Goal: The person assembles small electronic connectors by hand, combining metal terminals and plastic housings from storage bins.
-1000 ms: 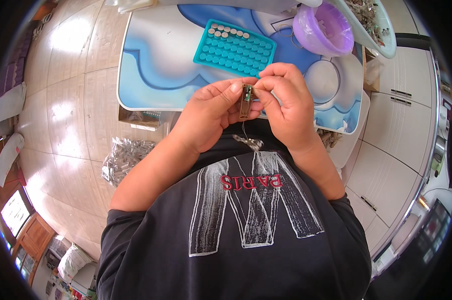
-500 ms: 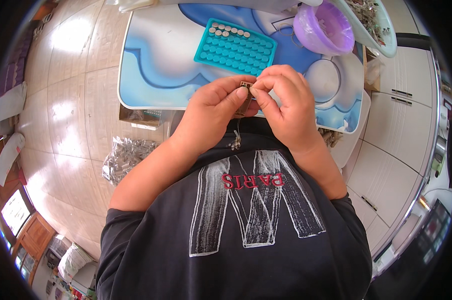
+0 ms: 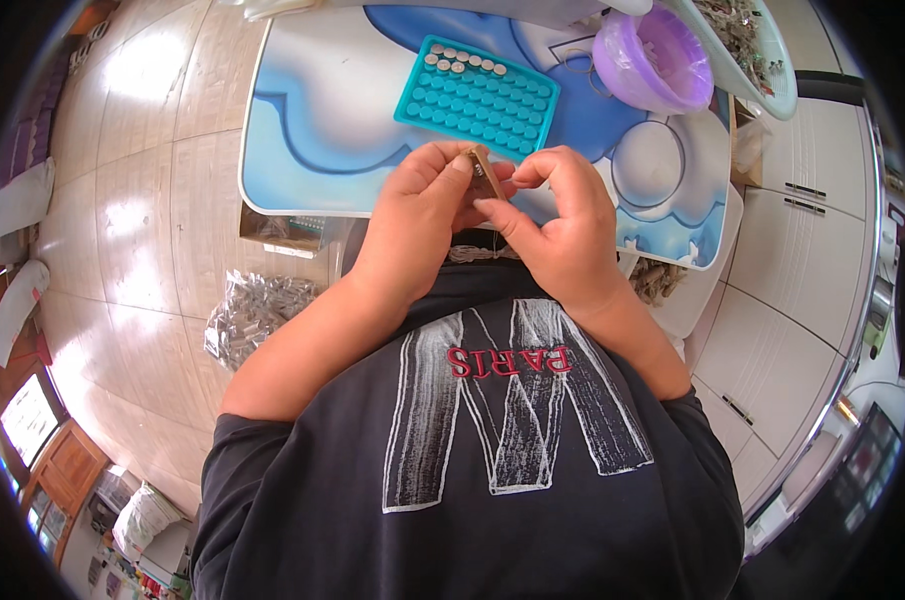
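Note:
Above the table's near edge, my left hand [image 3: 419, 208] pinches a small brown rectangular block [image 3: 483, 177] between thumb and fingers. Tiny pale details show at its top end; what they are is too small to tell. My right hand [image 3: 564, 222] is close on the block's right side, thumb and forefinger apart, the thumb tip at its lower edge. Beyond both hands lies a teal tray [image 3: 404, 112] with rows of round cups. Pale round discs [image 3: 458, 67] sit in several cups along its far left part.
A purple bowl [image 3: 606, 62] lined with clear plastic stands at the table's far right. Beside it, a pale green basin [image 3: 784, 98] holds small metallic pieces. A clear bag of silvery parts [image 3: 254, 318] rests low on the left. White cabinets [image 3: 807, 260] flank the right side.
The block has tilted and shifted slightly left in my left hand. My right thumb and forefinger have spread from a pinch at its top and moved lower.

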Tool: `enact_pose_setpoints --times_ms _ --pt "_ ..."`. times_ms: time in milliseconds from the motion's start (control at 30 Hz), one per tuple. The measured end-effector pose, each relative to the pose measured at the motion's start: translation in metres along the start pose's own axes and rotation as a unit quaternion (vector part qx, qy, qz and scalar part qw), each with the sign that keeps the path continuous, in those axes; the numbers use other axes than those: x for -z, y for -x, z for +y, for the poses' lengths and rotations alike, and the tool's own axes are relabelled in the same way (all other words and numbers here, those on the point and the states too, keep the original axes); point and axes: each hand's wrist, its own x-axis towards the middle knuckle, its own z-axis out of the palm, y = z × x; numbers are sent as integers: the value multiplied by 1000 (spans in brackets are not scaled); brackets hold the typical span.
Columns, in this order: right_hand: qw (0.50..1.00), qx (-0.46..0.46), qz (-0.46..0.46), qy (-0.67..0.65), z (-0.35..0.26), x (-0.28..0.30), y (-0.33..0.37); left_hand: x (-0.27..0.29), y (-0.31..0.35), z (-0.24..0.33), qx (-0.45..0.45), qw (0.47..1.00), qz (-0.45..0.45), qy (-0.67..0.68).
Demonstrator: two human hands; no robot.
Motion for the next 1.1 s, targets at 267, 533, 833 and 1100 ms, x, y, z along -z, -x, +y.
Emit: enact_pose_setpoints --times_ms 267,533,833,1100 --pt "966 -152 -32 -207 9 -4 9 1 -1 0 -50 997 -3 -54" --pt "932 -217 -71 -280 1 -6 13 4 -5 -2 -90 995 15 -41" --pt "964 -135 -35 -225 3 -2 18 3 -5 0 -80 995 26 -48" --pt "991 -59 -27 -118 -3 6 11 4 -4 1 -83 995 27 -57"
